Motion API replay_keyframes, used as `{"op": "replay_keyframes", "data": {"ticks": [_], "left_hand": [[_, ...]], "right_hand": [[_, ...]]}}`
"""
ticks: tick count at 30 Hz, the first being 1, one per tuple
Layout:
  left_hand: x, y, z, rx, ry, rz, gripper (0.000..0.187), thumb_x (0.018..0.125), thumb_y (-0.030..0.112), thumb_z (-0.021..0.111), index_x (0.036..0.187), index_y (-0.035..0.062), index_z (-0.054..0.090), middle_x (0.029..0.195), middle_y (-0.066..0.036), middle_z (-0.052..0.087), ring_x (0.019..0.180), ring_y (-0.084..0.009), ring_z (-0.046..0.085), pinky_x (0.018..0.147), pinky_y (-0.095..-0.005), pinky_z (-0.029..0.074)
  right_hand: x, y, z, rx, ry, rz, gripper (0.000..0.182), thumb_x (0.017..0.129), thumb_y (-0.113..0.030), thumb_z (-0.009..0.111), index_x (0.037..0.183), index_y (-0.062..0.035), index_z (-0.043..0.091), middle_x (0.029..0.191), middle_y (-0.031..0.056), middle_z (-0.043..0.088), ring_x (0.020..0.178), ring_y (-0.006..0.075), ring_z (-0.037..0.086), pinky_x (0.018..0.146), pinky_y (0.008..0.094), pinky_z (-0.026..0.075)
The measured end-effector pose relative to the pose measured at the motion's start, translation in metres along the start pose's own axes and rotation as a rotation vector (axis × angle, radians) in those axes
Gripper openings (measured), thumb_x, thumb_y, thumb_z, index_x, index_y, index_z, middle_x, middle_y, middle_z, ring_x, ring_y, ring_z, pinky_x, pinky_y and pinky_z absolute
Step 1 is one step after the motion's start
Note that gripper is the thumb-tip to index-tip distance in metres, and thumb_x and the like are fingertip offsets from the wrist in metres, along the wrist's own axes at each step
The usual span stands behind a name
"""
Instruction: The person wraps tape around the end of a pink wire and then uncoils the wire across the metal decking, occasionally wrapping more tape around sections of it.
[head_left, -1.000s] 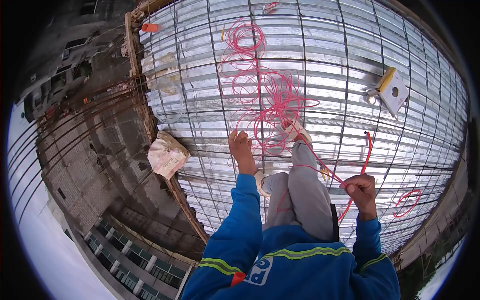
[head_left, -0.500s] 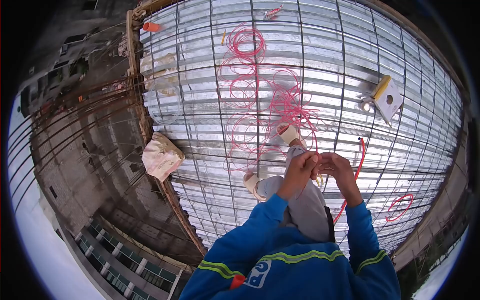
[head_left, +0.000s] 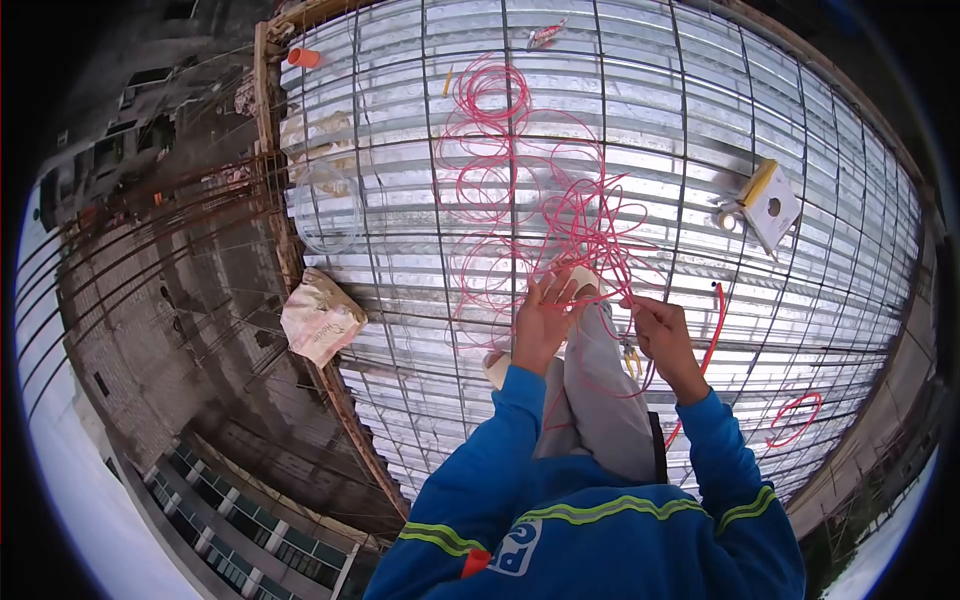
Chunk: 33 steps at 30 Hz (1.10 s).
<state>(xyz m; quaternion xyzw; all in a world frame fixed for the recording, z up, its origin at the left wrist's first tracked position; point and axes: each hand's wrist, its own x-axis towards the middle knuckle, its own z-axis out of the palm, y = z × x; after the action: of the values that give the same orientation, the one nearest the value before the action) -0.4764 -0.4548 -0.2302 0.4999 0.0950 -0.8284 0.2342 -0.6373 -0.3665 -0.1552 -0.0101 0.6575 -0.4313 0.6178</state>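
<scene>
A tangle of thin pink wire [head_left: 600, 235] lies in loose loops in front of my feet, and strands of it run up to both hands. My left hand [head_left: 545, 318] is open at the tangle's near edge, its fingers stretched out and apart, with a strand passing across them. To the right, my right hand [head_left: 662, 338] is closed in a pinch on the pink wire. Yellow-handled pliers [head_left: 632, 362] show just below and left of that hand, beside my leg. More wire loops [head_left: 492, 88] trail away along the metal deck.
Corrugated metal decking [head_left: 640, 60] lies under a rebar grid. A red tube [head_left: 716, 325] and a red coil [head_left: 797, 420] are at right, with a white-and-yellow box [head_left: 772, 210] beyond. At left are a clear coil [head_left: 328, 208], a paper sack [head_left: 322, 318], an orange pipe piece [head_left: 303, 57] and the deck's edge.
My hands were close together and have moved apart. The left hand has gone left and forward and opened its fingers; the right is slightly lower. The near pink strands have shifted.
</scene>
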Motion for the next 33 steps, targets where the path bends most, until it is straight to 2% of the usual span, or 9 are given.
{"op": "replay_keyframes", "data": {"ticks": [2,6,8,10,14,16,22,25,33], "left_hand": [[0.016,0.001,0.005,0.049,0.111,0.089,0.036,0.094,0.033,0.035,0.118,0.0066,0.043,0.116,-0.009,0.05,0.103,-0.0187,0.048,0.09,-0.0398,0.04],[-0.046,-0.063,0.115,1.406,-0.627,0.815,0.044,0.091,0.035,0.042,0.117,0.0,0.047,0.115,-0.019,0.048,0.105,-0.0283,0.046,0.094,-0.043,0.031],[-0.065,-0.072,0.115,2.142,-0.486,0.802,0.045,0.089,0.035,0.046,0.116,-0.0009,0.049,0.116,-0.022,0.046,0.107,-0.0316,0.043,0.096,-0.0407,0.029],[-0.057,-0.018,0.102,1.882,-0.477,0.655,0.035,0.086,0.028,0.051,0.109,0.0014,0.055,0.112,-0.019,0.051,0.101,-0.0292,0.05,0.088,-0.0369,0.038],[-0.045,0.021,0.05,1.543,-0.151,0.433,0.025,0.08,0.007,0.05,0.103,0.0034,0.057,0.102,-0.015,0.057,0.095,-0.0307,0.054,0.08,-0.0343,0.044],[-0.029,0.022,0.029,1.59,-0.203,0.954,0.034,0.076,0.001,0.051,0.11,0.0036,0.053,0.11,-0.016,0.054,0.103,-0.0325,0.051,0.085,-0.037,0.042],[0.007,0.011,0.006,1.584,-0.223,0.956,0.032,0.081,0.006,0.053,0.113,0.0026,0.05,0.11,-0.018,0.054,0.102,-0.0346,0.051,0.087,-0.0397,0.041],[0.017,0.003,-0.006,1.252,-0.147,0.401,0.036,0.085,0.01,0.054,0.119,0.0031,0.043,0.096,-0.014,0.062,0.072,-0.0225,0.063,0.066,-0.0313,0.05],[0.048,-0.045,0.006,0.554,0.03,-0.07,0.056,0.076,0.009,0.062,0.125,0.0087,0.034,0.101,-0.006,0.059,0.091,-0.0167,0.058,0.075,-0.0325,0.048]], "right_hand": [[0.0,0.012,-0.001,-0.204,0.005,-0.101,0.024,0.088,-0.015,0.048,0.102,0.0008,0.06,0.051,-0.0065,0.039,0.043,0.0027,0.03,0.04,0.0206,0.022],[0.014,0.07,0.029,-0.395,0.033,-0.53,0.026,0.086,-0.013,0.049,0.108,-0.0026,0.058,0.064,0.001,0.055,0.056,0.0111,0.048,0.056,0.0275,0.043],[0.007,0.053,0.014,-0.73,0.107,-0.569,0.026,0.087,-0.011,0.048,0.11,-0.0019,0.057,0.072,0.0017,0.058,0.059,0.0116,0.05,0.06,0.0258,0.045],[0.005,0.046,0.0,-0.167,-0.004,-0.429,0.025,0.088,-0.012,0.048,0.108,-0.0005,0.058,0.067,-0.0023,0.054,0.056,0.0078,0.045,0.054,0.0233,0.04],[-0.024,0.004,0.002,-0.129,-0.086,-0.171,0.025,0.088,-0.017,0.049,0.098,0.0023,0.061,0.051,-0.0062,0.039,0.045,0.0008,0.03,0.042,0.0196,0.021],[-0.031,-0.002,0.0,-0.139,-0.103,-0.188,0.024,0.088,-0.017,0.049,0.098,0.0021,0.061,0.05,-0.0066,0.038,0.045,0.0008,0.029,0.042,0.0197,0.021],[-0.052,-0.026,-0.008,-0.185,-0.233,-0.263,0.019,0.084,-0.011,0.053,0.092,0.0016,0.064,0.052,-0.0045,0.043,0.047,0.0012,0.031,0.043,0.0214,0.023],[-0.057,-0.031,-0.025,-0.026,-0.255,-0.212,0.022,0.083,-0.012,0.052,0.091,0.0045,0.063,0.052,-0.0034,0.044,0.043,0.0023,0.029,0.041,0.0205,0.02],[-0.061,-0.039,-0.032,0.281,-0.338,-0.236,0.03,0.082,-0.017,0.054,0.089,0.0118,0.059,0.047,-0.001,0.038,0.038,0.0043,0.026,0.038,0.0226,0.016]]}}
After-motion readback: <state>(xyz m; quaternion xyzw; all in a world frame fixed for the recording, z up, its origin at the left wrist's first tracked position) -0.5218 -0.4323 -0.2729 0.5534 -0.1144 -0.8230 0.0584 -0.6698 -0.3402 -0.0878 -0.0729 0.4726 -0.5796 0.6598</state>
